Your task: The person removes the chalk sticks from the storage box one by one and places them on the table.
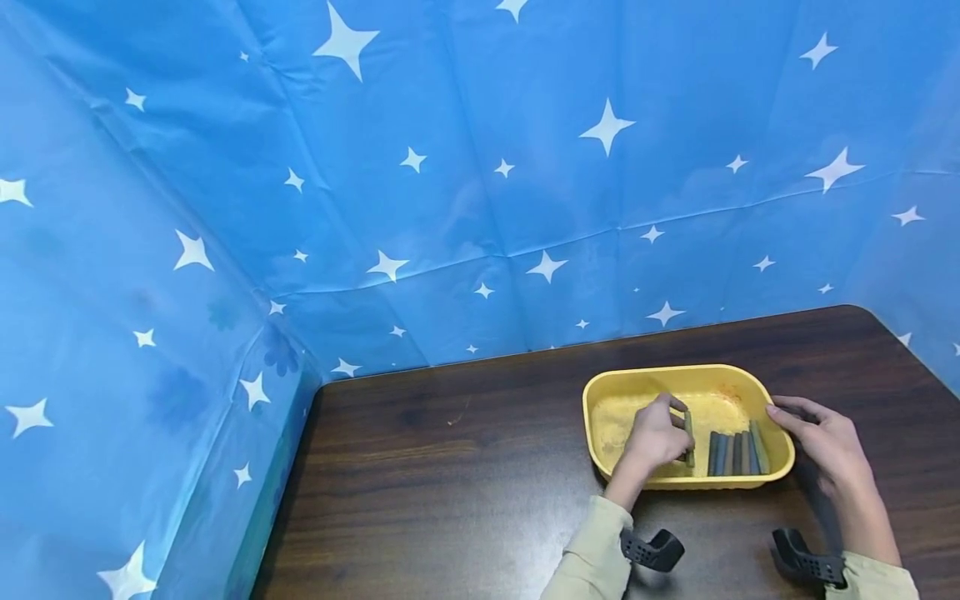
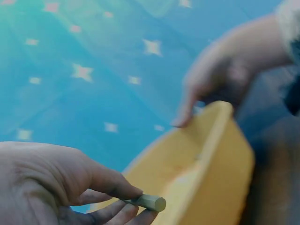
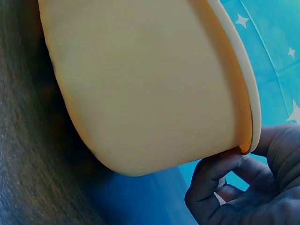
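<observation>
A yellow plastic tray [image 1: 678, 372] sits near the right side of the table. My left hand [image 1: 654, 435] is inside it, pinching an olive-green chalk stick [image 2: 152, 202] between thumb and fingers. In the head view that stick stands lengthwise, left of a row of dark blue, brown and green chalk sticks [image 1: 730, 455] side by side on the tray's floor. At the tray's right end, my right hand [image 1: 831, 440] grips the rim [image 3: 255, 115] between thumb and curled fingers. The right wrist view shows the tray's outside, which hides the chalk.
A dark wood-grain table [image 1: 427, 492] extends left of the tray. Behind and to the left hangs a blue cloth [image 1: 450, 200] with white stars. Each wrist wears a black band, the left band [image 1: 652, 550] close to the tray's front. Orange dust marks the tray's floor.
</observation>
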`<state>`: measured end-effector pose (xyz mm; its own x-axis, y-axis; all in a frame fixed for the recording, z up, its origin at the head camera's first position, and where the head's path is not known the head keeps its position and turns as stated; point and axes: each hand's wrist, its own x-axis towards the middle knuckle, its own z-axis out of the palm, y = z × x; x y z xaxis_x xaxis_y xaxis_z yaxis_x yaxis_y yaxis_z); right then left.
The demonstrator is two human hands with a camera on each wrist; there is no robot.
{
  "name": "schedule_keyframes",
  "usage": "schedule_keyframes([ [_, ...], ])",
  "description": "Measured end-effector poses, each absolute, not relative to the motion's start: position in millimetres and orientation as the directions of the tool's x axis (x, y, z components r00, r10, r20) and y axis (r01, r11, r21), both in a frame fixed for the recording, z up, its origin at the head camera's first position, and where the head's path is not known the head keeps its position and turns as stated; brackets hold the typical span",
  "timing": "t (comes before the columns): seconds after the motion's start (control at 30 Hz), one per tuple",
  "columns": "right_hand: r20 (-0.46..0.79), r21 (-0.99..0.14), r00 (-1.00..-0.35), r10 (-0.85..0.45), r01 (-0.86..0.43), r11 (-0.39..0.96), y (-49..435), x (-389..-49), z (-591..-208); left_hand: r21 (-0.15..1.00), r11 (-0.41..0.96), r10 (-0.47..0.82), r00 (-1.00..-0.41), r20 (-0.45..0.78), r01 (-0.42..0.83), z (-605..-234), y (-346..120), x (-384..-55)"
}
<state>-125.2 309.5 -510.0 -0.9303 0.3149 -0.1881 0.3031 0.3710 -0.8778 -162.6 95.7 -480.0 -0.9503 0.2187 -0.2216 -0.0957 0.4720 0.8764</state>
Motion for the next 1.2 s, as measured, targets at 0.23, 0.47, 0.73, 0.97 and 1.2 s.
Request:
schedule_keyframes([
  [0.23, -0.188, -0.876, -0.930, 0.317, 0.305, 0.374, 312, -126, -508, 0.983, 0.133, 0.175, -0.973, -0.151, -0.129, -457, 34, -159],
  [0.47, -0.210, -0.865, -0.917, 0.338, 0.335, 0.373, 315, -126, -507, 0.985, -0.096, 0.169, -0.978, -0.124, -0.141, -455, -18, -150],
  [0.73, -0.251, -0.861, -0.901, 0.353, 0.375, 0.344, 318, -127, -506, 0.981, -0.124, 0.085, -0.987, -0.138, -0.148, -468, -58, -135],
  [0.97, -0.266, -0.849, -0.863, 0.430, 0.421, 0.318, 320, -129, -511, 0.984, -0.031, 0.013, -0.984, -0.176, -0.177, -492, -84, -121],
  [1.2, -0.273, -0.840, -0.845, 0.460, 0.443, 0.314, 315, -129, -509, 0.928, 0.356, -0.025, -0.994, -0.108, -0.110, -510, -105, -116],
])
